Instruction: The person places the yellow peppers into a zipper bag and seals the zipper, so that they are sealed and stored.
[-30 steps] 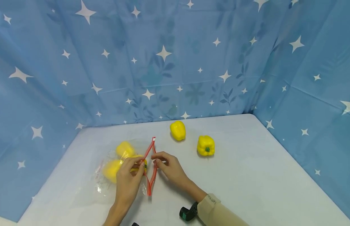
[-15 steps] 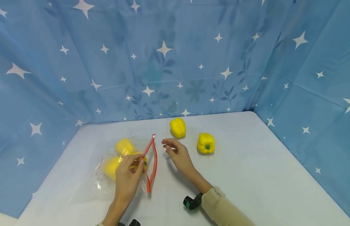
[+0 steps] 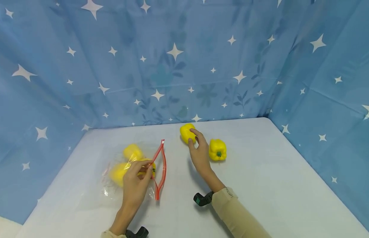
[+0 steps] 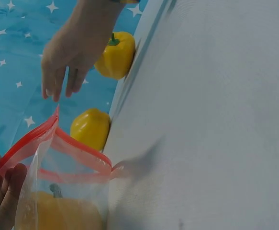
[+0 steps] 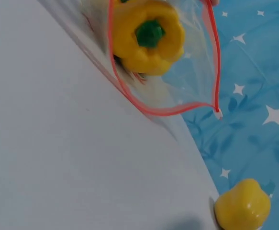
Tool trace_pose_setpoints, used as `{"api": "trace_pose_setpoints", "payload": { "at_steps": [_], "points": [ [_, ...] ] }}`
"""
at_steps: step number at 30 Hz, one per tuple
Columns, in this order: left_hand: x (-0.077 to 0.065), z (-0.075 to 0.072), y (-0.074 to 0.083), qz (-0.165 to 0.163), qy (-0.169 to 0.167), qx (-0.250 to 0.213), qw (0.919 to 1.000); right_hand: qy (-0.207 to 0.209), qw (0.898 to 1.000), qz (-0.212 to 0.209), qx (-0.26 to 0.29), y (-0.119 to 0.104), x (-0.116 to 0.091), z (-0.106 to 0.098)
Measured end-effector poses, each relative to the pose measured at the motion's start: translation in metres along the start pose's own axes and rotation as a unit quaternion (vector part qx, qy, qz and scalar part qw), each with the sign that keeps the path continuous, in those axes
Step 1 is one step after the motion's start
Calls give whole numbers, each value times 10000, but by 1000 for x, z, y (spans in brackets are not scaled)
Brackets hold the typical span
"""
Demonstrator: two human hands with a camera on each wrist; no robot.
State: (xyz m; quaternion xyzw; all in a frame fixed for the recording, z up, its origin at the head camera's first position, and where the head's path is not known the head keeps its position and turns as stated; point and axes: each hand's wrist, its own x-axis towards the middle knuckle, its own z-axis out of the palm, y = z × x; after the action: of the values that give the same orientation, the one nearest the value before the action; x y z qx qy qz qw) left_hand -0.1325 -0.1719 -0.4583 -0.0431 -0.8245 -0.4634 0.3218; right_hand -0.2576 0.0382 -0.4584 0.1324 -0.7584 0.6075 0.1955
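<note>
A clear zip bag (image 3: 164,173) with a red-edged mouth lies at the left, its mouth spread apart. Several yellow bell peppers (image 3: 132,152) are inside; one, with a green stem (image 5: 150,33), faces the opening in the right wrist view. My left hand (image 3: 134,186) pinches the near side of the red rim between thumb and fingers. Beside a loose yellow bell pepper (image 3: 186,133) at the back is my right hand (image 3: 200,154), fingers spread and loosely bent, holding nothing. Its fingertips overlap that pepper in the head view; the left wrist view shows them apart.
A second loose yellow bell pepper (image 3: 217,149) stands to the right of my right hand. A white table (image 3: 270,185) carries everything, and a blue curtain with stars (image 3: 178,76) hangs behind it. Black wrist devices (image 3: 203,199) sit on both wrists.
My right hand has left the bag's rim and moved right and away to the back pepper. My left hand still pinches the rim, and the bag mouth has stayed spread.
</note>
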Motion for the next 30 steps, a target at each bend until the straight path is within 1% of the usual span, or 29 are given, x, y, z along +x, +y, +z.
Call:
{"api": "trace_pose_setpoints", "payload": {
  "at_steps": [4, 7, 10, 13, 15, 18, 20, 25, 30],
  "points": [
    [0, -1, -2, -88, -9, -59, 9999, 66, 9985, 254, -490, 9, 10, 4],
    [1, 0, -2, -75, -32, -114, 9999, 112, 9975, 317, -629, 14, 21, 5],
    [0, 1, 0, -73, -42, -142, 9999, 51, 9974, 406, -592, 17, 30, 5],
    [-1, 1, 2, -55, -9, -179, 9998, -100, 9961, 646, -588, 20, 37, 5],
    [0, 1, 3, -21, -6, -210, 9998, -90, 9948, 801, -616, 22, 41, 4],
    [-1, 3, 4, 27, -16, -234, 9997, -44, 9926, 1037, -629, 31, 42, 3],
    [-1, 3, 4, 48, 5, -218, 9998, -100, 9920, 1142, -529, 37, 42, 4],
    [-1, 2, 4, 36, 31, -167, 9998, -348, 9907, 1295, -249, 47, 41, 8],
    [-1, 3, 4, -38, -3, -238, 9997, -337, 9902, 1337, -228, 57, 40, 12]
  ]
}}
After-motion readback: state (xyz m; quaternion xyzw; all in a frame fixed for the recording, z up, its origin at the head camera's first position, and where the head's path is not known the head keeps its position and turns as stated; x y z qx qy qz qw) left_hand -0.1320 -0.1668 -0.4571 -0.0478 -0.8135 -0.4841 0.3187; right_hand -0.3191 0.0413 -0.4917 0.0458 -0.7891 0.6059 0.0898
